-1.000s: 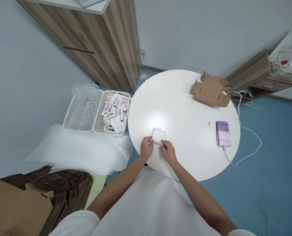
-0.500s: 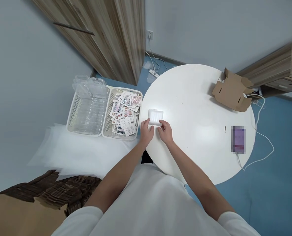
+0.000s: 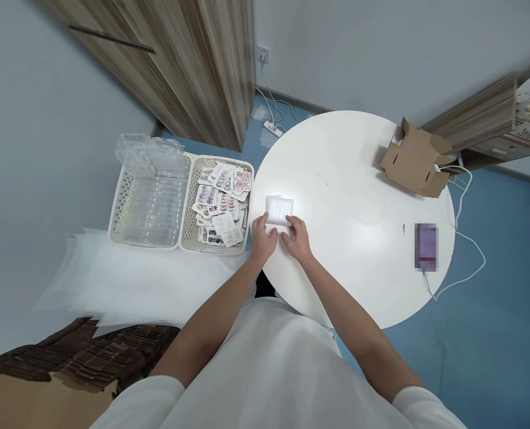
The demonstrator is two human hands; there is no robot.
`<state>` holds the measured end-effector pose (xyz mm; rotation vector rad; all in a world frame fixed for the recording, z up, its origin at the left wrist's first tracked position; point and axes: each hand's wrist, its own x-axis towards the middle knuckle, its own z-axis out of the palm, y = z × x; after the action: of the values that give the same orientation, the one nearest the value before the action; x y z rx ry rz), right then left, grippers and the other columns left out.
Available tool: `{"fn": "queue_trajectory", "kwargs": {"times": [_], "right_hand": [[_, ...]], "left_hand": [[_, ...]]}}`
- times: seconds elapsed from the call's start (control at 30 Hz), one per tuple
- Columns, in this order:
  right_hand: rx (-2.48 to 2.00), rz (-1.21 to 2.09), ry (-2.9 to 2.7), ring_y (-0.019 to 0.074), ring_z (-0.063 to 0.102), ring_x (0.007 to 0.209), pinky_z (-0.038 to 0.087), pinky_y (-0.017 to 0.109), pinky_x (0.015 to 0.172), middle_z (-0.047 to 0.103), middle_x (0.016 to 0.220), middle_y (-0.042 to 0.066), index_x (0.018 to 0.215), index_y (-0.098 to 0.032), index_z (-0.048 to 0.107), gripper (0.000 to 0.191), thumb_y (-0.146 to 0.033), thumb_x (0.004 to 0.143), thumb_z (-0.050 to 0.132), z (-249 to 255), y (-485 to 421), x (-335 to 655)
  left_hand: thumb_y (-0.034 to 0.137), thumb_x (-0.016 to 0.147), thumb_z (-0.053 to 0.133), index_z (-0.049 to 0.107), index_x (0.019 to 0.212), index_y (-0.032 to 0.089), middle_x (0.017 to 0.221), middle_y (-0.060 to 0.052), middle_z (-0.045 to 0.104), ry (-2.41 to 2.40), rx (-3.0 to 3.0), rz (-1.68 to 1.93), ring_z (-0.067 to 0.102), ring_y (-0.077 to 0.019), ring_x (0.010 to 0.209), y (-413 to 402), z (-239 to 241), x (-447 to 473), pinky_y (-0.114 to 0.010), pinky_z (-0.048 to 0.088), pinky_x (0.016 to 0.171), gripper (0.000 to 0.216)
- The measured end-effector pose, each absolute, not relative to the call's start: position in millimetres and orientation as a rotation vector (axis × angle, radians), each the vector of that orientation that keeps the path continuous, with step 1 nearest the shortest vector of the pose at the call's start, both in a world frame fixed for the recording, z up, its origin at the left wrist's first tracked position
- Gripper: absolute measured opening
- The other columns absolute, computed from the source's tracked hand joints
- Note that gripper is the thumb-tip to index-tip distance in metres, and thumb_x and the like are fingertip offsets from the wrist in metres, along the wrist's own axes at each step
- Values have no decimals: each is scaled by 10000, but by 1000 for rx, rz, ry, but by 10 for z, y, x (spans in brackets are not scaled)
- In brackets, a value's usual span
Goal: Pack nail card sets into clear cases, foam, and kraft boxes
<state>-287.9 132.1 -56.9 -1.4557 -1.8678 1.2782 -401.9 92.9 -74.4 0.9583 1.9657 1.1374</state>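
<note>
My left hand (image 3: 264, 236) and right hand (image 3: 295, 237) both pinch the near edge of a white padded packet (image 3: 279, 207), fingers curled shut on it. The rest lies flat on the round table (image 3: 349, 179) just beyond my fingertips. It looks light, soft and easily creased, so I'd grip gently at its edges.

Round table (image 3: 358, 179) — smooth, glossy white top. Small packet (image 3: 279, 210) — white, soft-looking foam wrap. Box (image 3: 414, 159): matt brown cardboard. Baskets (image 3: 182, 235): perforated cream plastic. Cabinet (image 3: 189, 65): streaked wood grain. Sheets (image 3: 126, 280): translucent white foam.
</note>
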Motion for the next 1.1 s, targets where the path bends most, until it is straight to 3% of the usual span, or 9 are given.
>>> {"fn": "queue_trajectory", "kwargs": {"times": [0.13, 0.37, 0.57, 0.73, 0.87, 0.97, 1.1], "right_hand": [[-1447, 1316, -1859, 213, 240, 1242, 367, 395, 946, 242, 1311, 68, 1257, -275, 320, 575, -260, 717, 516, -569, 1266, -2793], [-1432, 1439, -1751, 199, 398, 1138, 401, 381, 906, 274, 1295, 86, 1275, -275, 252, 569, -268, 748, 465, -532, 979, -2370], [-1326, 1426, -1870, 196, 419, 1103, 395, 394, 909, 355, 1226, 108, 1250, -222, 267, 528, -246, 751, 439, -623, 439, -2094], [-1055, 1340, -2138, 213, 346, 1160, 352, 444, 939, 356, 1232, 101, 1238, -219, 290, 480, -228, 772, 404, -554, 14, -2150], [-768, 1303, -2297, 220, 372, 1132, 387, 435, 895, 372, 1213, 111, 1231, -208, 311, 443, -239, 796, 389, -418, -74, -2355], [-588, 1278, -2418, 214, 461, 1014, 429, 407, 824, 434, 1135, 109, 1207, -208, 351, 396, -269, 816, 380, -268, -77, -2621], [-290, 1231, -2582, 204, 518, 887, 449, 372, 765, 458, 1110, 99, 1216, -230, 370, 442, -377, 804, 435, -17, -254, -3174]], "left_hand": [[156, 740, 488, 308, 1267, 238, 1210, -85, 392, 1949, 936, 1176, 422, -188, 1110, 876, -740, -4019, -352, 396, 908, 563], [174, 722, 512, 391, 1209, 200, 1227, -105, 411, 2027, 858, 1209, 417, -211, 1134, 467, -591, -3775, -382, 389, 917, 503], [237, 758, 488, 536, 1024, 155, 942, -81, 610, 1869, 764, 1115, 593, -163, 826, -320, -440, -3365, -327, 487, 757, 282], [241, 752, 498, 557, 1000, 183, 883, -53, 638, 1990, 597, 1130, 610, -157, 762, -1011, -337, -3198, -295, 511, 697, 262], [268, 771, 479, 544, 1017, 193, 898, -41, 635, 2146, 542, 1158, 610, -145, 749, -1505, -149, -3324, -264, 515, 659, 265], [280, 791, 447, 535, 1032, 187, 940, -49, 622, 2363, 625, 1148, 601, -152, 790, -1879, 64, -3571, -283, 502, 699, 273], [310, 797, 441, 547, 1012, 195, 1069, -80, 556, 2829, 744, 1090, 502, -210, 1028, -2433, 361, -4010, -369, 402, 889, 266]]}}
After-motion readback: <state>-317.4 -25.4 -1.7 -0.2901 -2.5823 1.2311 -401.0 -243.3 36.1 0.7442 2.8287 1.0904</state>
